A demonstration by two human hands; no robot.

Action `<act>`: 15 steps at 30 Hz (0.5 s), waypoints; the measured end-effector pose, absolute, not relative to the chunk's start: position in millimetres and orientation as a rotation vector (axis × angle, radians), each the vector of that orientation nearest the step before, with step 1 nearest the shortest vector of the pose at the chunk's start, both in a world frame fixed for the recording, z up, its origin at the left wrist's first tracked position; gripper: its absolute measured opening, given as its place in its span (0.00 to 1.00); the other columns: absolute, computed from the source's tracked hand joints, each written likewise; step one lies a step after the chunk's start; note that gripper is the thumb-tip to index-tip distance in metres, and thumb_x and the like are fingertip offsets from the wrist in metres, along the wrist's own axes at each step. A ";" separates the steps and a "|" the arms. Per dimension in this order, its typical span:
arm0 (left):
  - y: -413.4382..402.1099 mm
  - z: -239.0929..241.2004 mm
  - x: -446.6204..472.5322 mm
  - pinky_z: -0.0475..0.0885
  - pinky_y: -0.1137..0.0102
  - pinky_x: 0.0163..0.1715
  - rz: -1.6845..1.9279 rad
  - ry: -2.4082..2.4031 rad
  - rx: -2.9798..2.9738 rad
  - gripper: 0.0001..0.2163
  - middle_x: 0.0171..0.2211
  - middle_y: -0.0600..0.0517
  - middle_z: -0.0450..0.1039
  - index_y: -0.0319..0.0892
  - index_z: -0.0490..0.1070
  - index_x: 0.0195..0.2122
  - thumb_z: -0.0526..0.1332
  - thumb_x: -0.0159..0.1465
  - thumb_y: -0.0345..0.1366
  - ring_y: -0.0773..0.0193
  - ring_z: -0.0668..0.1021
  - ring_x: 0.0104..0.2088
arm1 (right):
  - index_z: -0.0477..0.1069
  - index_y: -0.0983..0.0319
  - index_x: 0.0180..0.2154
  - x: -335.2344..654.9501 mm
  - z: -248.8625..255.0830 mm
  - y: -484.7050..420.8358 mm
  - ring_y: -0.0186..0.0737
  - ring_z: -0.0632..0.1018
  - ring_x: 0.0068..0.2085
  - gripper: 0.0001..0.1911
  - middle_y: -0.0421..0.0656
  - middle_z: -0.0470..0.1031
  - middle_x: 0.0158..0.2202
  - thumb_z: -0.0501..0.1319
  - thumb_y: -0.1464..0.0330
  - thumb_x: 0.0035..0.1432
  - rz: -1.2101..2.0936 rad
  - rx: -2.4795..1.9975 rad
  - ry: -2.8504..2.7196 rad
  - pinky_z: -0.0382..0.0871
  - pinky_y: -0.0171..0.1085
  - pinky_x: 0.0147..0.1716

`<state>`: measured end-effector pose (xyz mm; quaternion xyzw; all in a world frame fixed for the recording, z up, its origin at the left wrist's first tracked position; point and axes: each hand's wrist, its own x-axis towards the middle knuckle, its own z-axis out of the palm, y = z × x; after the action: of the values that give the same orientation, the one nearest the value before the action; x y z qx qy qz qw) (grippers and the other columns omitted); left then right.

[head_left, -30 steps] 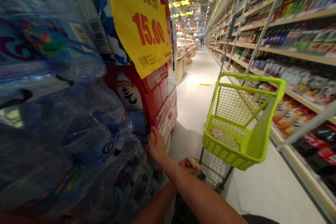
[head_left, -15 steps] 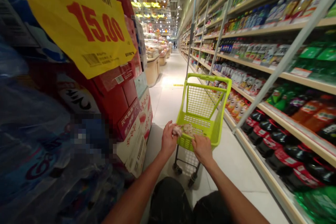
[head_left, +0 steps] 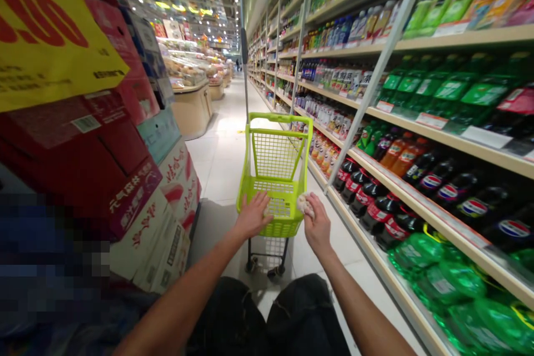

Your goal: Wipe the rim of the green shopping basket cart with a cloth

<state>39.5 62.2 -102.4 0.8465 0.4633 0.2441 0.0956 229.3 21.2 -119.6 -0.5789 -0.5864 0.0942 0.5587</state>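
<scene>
A small lime-green shopping cart stands on the floor before my knees, its basket facing me. My left hand is over the near left side of the basket, fingers spread and nothing in them; whether it touches the rim I cannot tell. Beside the basket's near right corner, my right hand grips a crumpled, whitish cloth between thumb and fingers. A thin pole rises at the cart's far left corner.
Drink shelves line the right side, with green bottles at the bottom. Stacked cartons and a yellow price sign crowd the left. A tiled aisle runs ahead past a wooden display counter.
The cloth has gone from my left hand to my right. My left hand has opened, and my hands have moved apart. The view has turned right.
</scene>
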 end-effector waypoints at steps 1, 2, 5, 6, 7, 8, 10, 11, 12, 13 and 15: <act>62.5 -103.1 31.5 0.43 0.49 0.57 0.602 1.448 2.546 0.16 0.51 0.46 0.67 0.45 0.66 0.47 0.57 0.57 0.40 0.52 0.65 0.54 | 0.66 0.61 0.47 233.2 -127.7 16.8 0.42 0.64 0.56 0.20 0.47 0.66 0.53 0.51 0.73 0.52 0.109 -1.376 -1.475 0.55 0.48 0.55; 62.5 -104.4 25.2 0.46 0.50 0.56 0.484 1.493 2.576 0.13 0.46 0.46 0.72 0.45 0.68 0.43 0.55 0.59 0.41 0.54 0.69 0.50 | 0.67 0.60 0.47 231.1 -136.8 13.9 0.42 0.63 0.57 0.19 0.47 0.66 0.53 0.50 0.74 0.53 0.027 -1.358 -1.577 0.54 0.50 0.56; 58.6 -109.0 20.4 0.56 0.56 0.53 0.266 1.498 2.645 0.12 0.37 0.47 0.76 0.41 0.71 0.38 0.51 0.62 0.40 0.58 0.75 0.42 | 0.69 0.60 0.45 197.3 -161.4 14.7 0.40 0.62 0.57 0.19 0.47 0.67 0.52 0.49 0.77 0.54 -0.107 -1.187 -1.808 0.56 0.50 0.55; 56.1 -110.3 21.9 0.58 0.58 0.52 0.254 1.495 2.654 0.11 0.37 0.47 0.76 0.41 0.71 0.38 0.51 0.62 0.38 0.59 0.75 0.42 | 0.69 0.61 0.45 184.9 -166.4 16.8 0.40 0.61 0.58 0.19 0.48 0.68 0.52 0.49 0.77 0.55 -0.138 -1.142 -1.841 0.56 0.49 0.55; 53.4 -111.6 23.4 0.58 0.59 0.52 0.268 1.493 2.663 0.11 0.39 0.46 0.75 0.40 0.70 0.39 0.51 0.62 0.37 0.59 0.74 0.43 | 0.69 0.61 0.45 176.6 -169.5 18.7 0.40 0.61 0.58 0.18 0.48 0.68 0.52 0.49 0.77 0.56 -0.164 -1.110 -1.864 0.56 0.49 0.55; 50.7 -112.8 24.1 0.57 0.59 0.53 0.297 1.501 2.671 0.11 0.43 0.46 0.74 0.41 0.69 0.41 0.51 0.62 0.36 0.59 0.73 0.46 | 0.69 0.61 0.45 174.4 -170.9 19.9 0.40 0.61 0.58 0.17 0.47 0.68 0.52 0.49 0.77 0.56 -0.185 -1.091 -1.883 0.56 0.48 0.55; 46.4 -115.5 22.1 0.52 0.55 0.56 0.359 1.507 2.704 0.13 0.51 0.47 0.68 0.42 0.66 0.47 0.51 0.62 0.35 0.59 0.67 0.53 | 0.70 0.59 0.44 189.0 -170.7 18.2 0.39 0.62 0.58 0.16 0.46 0.68 0.51 0.49 0.76 0.58 -0.217 -1.067 -1.923 0.57 0.47 0.55; 45.2 -117.0 20.1 0.50 0.54 0.57 0.386 1.504 2.726 0.14 0.54 0.48 0.65 0.43 0.64 0.49 0.50 0.62 0.35 0.59 0.64 0.56 | 0.70 0.59 0.43 202.6 -170.1 15.2 0.39 0.62 0.57 0.16 0.45 0.68 0.52 0.50 0.76 0.58 -0.228 -1.077 -1.929 0.57 0.47 0.55; 44.6 -118.5 18.3 0.50 0.54 0.57 0.410 1.501 2.747 0.14 0.55 0.48 0.63 0.43 0.64 0.49 0.50 0.63 0.35 0.59 0.62 0.57 | 0.70 0.58 0.43 216.7 -169.9 10.9 0.39 0.63 0.57 0.16 0.45 0.68 0.52 0.49 0.76 0.58 -0.242 -1.105 -1.908 0.57 0.47 0.55; 44.5 -120.0 17.5 0.51 0.55 0.57 0.428 1.491 2.765 0.14 0.55 0.48 0.63 0.43 0.64 0.49 0.48 0.63 0.34 0.59 0.61 0.58 | 0.70 0.58 0.43 228.6 -170.2 6.0 0.39 0.63 0.57 0.16 0.45 0.67 0.52 0.49 0.76 0.58 -0.253 -1.148 -1.866 0.57 0.47 0.55; 44.7 -122.4 19.9 0.54 0.59 0.57 0.438 1.437 2.795 0.15 0.54 0.47 0.64 0.40 0.65 0.48 0.47 0.64 0.33 0.62 0.62 0.57 | 0.69 0.59 0.45 238.3 -173.0 -4.1 0.39 0.63 0.57 0.17 0.46 0.66 0.53 0.48 0.77 0.58 -0.252 -1.198 -1.795 0.58 0.47 0.55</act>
<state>19.9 44.7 -122.4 0.8807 0.4529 0.1379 -0.0156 238.3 -4.1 -173.0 -0.4878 -0.7310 -0.1027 0.4660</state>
